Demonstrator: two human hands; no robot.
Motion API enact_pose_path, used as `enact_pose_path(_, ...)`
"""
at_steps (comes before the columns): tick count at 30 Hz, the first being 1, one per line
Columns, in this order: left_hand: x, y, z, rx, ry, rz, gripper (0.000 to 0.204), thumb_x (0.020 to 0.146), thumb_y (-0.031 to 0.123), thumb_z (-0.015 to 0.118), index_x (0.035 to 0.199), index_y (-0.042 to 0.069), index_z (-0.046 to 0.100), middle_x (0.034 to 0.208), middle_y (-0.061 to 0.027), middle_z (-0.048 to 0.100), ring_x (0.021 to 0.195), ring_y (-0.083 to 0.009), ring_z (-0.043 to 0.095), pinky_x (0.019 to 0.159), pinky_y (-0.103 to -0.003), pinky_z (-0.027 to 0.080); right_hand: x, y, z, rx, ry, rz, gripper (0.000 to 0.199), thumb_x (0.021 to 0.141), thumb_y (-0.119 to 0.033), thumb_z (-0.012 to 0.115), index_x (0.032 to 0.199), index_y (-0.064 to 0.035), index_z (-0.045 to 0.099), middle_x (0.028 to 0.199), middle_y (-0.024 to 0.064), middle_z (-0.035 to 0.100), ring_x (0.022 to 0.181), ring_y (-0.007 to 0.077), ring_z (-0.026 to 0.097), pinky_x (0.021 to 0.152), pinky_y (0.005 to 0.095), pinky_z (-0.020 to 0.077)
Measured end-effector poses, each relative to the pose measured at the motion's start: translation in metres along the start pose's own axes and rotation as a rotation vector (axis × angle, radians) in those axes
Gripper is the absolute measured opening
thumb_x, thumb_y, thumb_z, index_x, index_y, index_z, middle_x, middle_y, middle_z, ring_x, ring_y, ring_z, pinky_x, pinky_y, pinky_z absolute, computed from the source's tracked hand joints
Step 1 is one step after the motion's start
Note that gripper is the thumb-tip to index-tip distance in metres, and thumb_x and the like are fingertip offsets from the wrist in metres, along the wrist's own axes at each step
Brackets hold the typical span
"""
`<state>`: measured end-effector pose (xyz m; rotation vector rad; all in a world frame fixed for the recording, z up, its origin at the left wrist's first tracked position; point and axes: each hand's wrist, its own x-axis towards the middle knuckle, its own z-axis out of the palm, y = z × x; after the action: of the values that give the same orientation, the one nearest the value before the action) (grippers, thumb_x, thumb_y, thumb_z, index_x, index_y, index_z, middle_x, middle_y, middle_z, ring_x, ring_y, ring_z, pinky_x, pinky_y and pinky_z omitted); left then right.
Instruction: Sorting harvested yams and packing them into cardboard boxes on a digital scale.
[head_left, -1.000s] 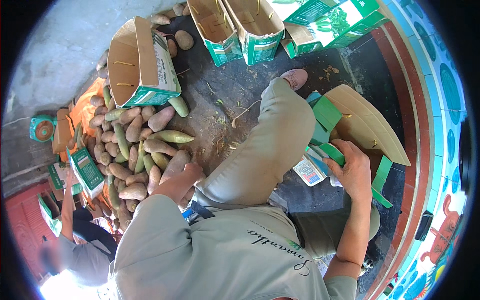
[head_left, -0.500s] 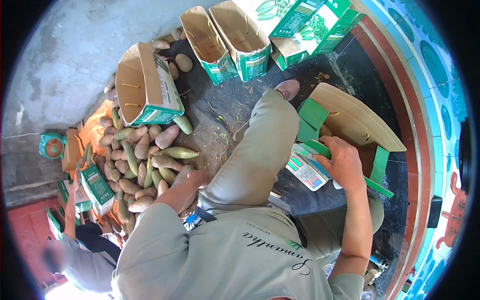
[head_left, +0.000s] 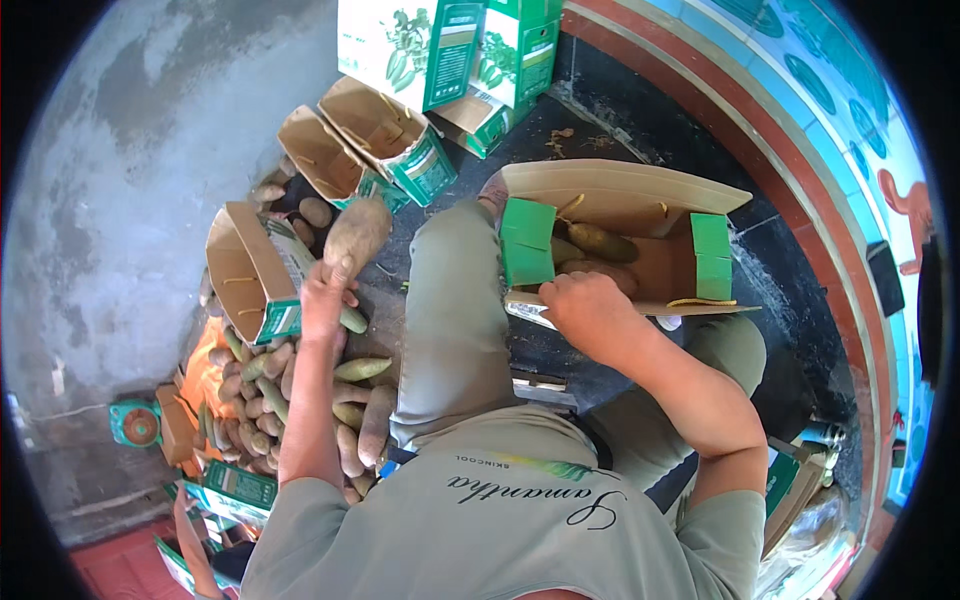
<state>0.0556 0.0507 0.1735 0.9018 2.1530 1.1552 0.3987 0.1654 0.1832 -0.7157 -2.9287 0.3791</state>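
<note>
My left hand [head_left: 325, 303] holds up a thick, tapered brown root vegetable [head_left: 359, 236] by its lower end, over the floor left of my knee. At the open carton [head_left: 610, 180] in front of me, my right hand [head_left: 583, 305] has its fingers curled over the near rim. Inside that carton lie a green root vegetable [head_left: 602, 243] and brown ones partly hidden by my hand and the wall. Its green end flaps [head_left: 712, 257] stand up. To my left is a heap of brown and green root vegetables [head_left: 262, 405].
A carton [head_left: 240, 262] stands open beside the heap. Two more open cartons [head_left: 400, 165] and stacked printed boxes [head_left: 415, 50] are further ahead. At lower left is another person's arm [head_left: 190, 535] near green boxes [head_left: 238, 483]. A tiled wall [head_left: 860, 110] curves along the right.
My left hand has lifted a brown root vegetable from the heap. The carton at my right hand has turned and tilted toward me, now hiding the scale. My view has shifted right.
</note>
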Motion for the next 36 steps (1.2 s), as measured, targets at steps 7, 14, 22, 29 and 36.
enact_pose_path(7, -0.012, 0.125, 0.062, -0.018, -0.382, 0.207, 0.033, 0.084, 0.031, 0.062, 0.097, 0.001, 0.059, 0.074, -0.004, 0.06, 0.054, -0.0078, 0.051, 0.048, -0.02, 0.039, 0.004, 0.009, -0.004, -0.126, 0.019, -0.014, 0.011, 0.07, -0.008, 0.06, 0.08, -0.006, 0.057, 0.072, 0.0099, 0.061, 0.068, 0.0228, 0.063, 0.06, 0.0336, 0.0488)
enact_pose_path(14, -0.001, 0.138, 0.178, 0.294, -0.742, 0.315, 0.041, 0.079, 0.036, 0.065, 0.088, -0.003, 0.058, 0.071, -0.0132, 0.062, 0.055, -0.018, 0.062, 0.049, -0.03, 0.047, 0.004, 0.009, 0.001, -0.132, -0.013, -0.014, 0.011, 0.07, -0.01, 0.06, 0.08, -0.0055, 0.057, 0.072, 0.0096, 0.064, 0.067, 0.0218, 0.065, 0.058, 0.032, 0.051)
enact_pose_path(22, -0.007, 0.144, 0.23, -0.039, -0.948, 0.224, 0.026, 0.089, 0.018, 0.053, 0.103, -0.002, 0.057, 0.091, -0.0114, 0.066, 0.063, -0.015, 0.063, 0.058, -0.028, 0.049, 0.007, 0.006, -0.013, -0.141, -0.063, 0.041, 0.013, 0.067, -0.005, 0.059, 0.08, -0.0042, 0.056, 0.071, 0.0095, 0.061, 0.066, 0.0223, 0.063, 0.056, 0.0323, 0.0497)
enact_pose_path(29, 0.005, 0.128, 0.139, -0.41, -0.588, 0.307, 0.026, 0.09, 0.016, 0.049, 0.112, 0.003, 0.055, 0.099, -0.0108, 0.065, 0.086, -0.0172, 0.063, 0.078, -0.029, 0.047, 0.008, 0.02, -0.01, -0.177, 0.005, 0.062, 0.009, 0.077, -0.013, 0.058, 0.079, -0.0053, 0.053, 0.071, 0.0072, 0.058, 0.068, 0.0215, 0.061, 0.059, 0.0334, 0.0487)
enact_pose_path(36, 0.034, -0.014, 0.043, -0.152, -0.1, -0.041, 0.025, 0.089, 0.015, 0.051, 0.108, -0.001, 0.055, 0.093, -0.0117, 0.065, 0.08, -0.0159, 0.062, 0.071, -0.029, 0.049, 0.01, 0.022, -0.013, -0.105, 0.03, 0.031, 0.014, 0.08, -0.017, 0.06, 0.076, -0.0047, 0.054, 0.066, 0.0095, 0.058, 0.064, 0.0242, 0.061, 0.055, 0.0343, 0.0488)
